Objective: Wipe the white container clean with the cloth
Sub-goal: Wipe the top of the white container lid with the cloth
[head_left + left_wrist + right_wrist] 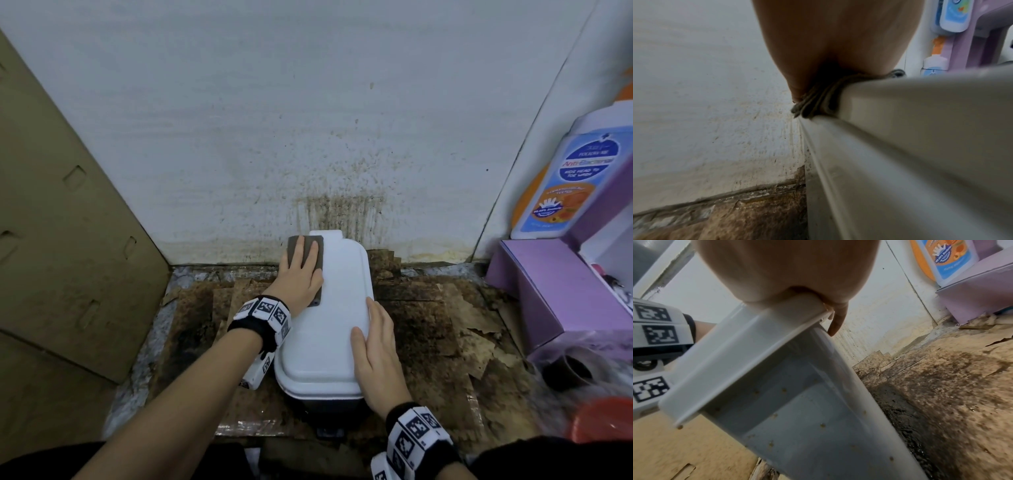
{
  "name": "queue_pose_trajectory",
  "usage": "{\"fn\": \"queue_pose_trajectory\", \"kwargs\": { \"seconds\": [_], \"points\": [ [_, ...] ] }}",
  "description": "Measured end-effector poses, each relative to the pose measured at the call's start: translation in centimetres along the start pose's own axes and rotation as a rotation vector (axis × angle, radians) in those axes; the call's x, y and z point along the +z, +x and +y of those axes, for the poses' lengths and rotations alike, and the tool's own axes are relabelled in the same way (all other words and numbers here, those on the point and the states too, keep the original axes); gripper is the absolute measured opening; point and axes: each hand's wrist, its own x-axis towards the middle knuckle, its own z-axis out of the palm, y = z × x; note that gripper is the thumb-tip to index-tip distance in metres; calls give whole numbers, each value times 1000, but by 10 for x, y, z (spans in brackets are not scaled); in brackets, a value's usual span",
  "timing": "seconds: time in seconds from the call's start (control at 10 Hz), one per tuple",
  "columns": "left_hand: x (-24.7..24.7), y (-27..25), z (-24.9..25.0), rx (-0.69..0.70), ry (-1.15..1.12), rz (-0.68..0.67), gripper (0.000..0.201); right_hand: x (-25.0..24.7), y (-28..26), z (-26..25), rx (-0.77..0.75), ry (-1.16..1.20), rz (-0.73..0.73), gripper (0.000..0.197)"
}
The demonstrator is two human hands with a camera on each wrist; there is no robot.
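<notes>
The white container (329, 325) stands lengthwise on a stained surface, its lid shut. My left hand (299, 277) lies flat on a folded grey-brown cloth (320, 257) and presses it onto the lid's far left corner. In the left wrist view the cloth (816, 104) is squeezed between the left hand (828, 40) and the container's edge (900, 129). My right hand (380, 346) rests flat along the lid's right edge. The right wrist view has the right hand (787, 264) on the lid, one fingertip (835, 324) dipping over the rim, and brown specks on the container wall (789, 386).
A cardboard panel (68, 205) leans at the left. The white wall (342, 205) behind is splattered brown. Peeling, dirty brown sheets (428, 325) cover the surface. A purple box (548, 291), a wash bottle (561, 185), a dark cup (568, 370) and an orange object (603, 421) crowd the right.
</notes>
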Motion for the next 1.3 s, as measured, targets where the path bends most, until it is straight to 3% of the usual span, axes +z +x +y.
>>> {"fn": "queue_pose_trajectory", "kwargs": {
  "seconds": [0.2, 0.3, 0.4, 0.6, 0.7, 0.8, 0.9, 1.0, 1.2, 1.3],
  "points": [
    [13, -35, 21, -47, -225, 123, 47, 1, -1, 0, -9, 10, 12, 56],
    [16, -61, 42, -3, -113, 105, 43, 2, -1, 3, -13, 31, 22, 56],
    [18, -79, 60, -74, -113, 153, 63, 1, -3, 2, 3, 59, 11, 57],
    [30, -77, 63, -143, -224, 25, 86, 0, -2, -1, 12, 73, -2, 60],
    [13, -67, 54, -130, -272, -41, 76, 1, -1, 1, 22, 76, -10, 61],
    [5, -46, 45, -124, -251, -42, 65, 6, 1, 9, -50, -37, 45, 65],
    [-6, -15, 28, -148, -381, -3, 62, 6, 2, 10, -61, -33, 53, 62],
    [-25, 7, 15, -64, -163, -142, 57, 0, 0, 0, 24, 90, -40, 61],
    [-1, 13, 15, -216, -391, 70, 61, 5, -1, 10, -74, -71, 33, 62],
    [8, 8, 18, -220, -389, 60, 62, 1, -1, 2, 7, 66, -15, 60]
  ]
}}
